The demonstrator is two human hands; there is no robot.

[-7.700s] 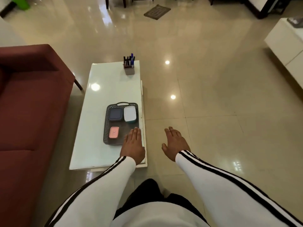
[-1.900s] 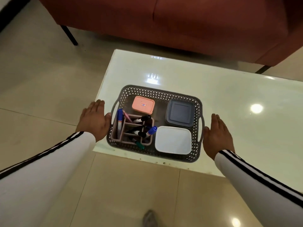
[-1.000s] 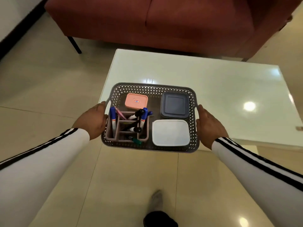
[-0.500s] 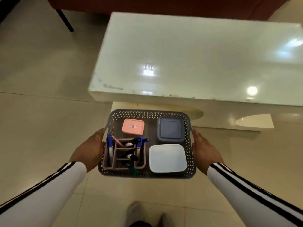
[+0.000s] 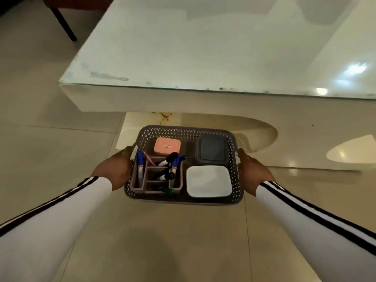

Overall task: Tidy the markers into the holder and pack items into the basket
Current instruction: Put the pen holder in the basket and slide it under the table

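Note:
I hold a grey perforated basket (image 5: 184,132) low over the floor, in front of the table. My left hand (image 5: 116,169) grips its left handle and my right hand (image 5: 252,174) grips its right handle. Inside, at the left, stands a mauve marker holder (image 5: 151,181) with several markers (image 5: 140,162) in it, blue, black, pink and green capped. A pink lidded box (image 5: 167,146) sits at the back, a dark grey lidded box (image 5: 212,150) at the back right, and a white lidded box (image 5: 208,181) at the front right.
A low white glass-topped table (image 5: 203,47) fills the upper view, its front edge just beyond the basket. A dark sofa leg (image 5: 63,23) stands at the upper left. Glossy beige floor tiles (image 5: 50,139) lie all around and below.
Both hands took the basket by its handles, lifted it off the table and brought it down and toward me. It now hangs lower, below the table's front edge.

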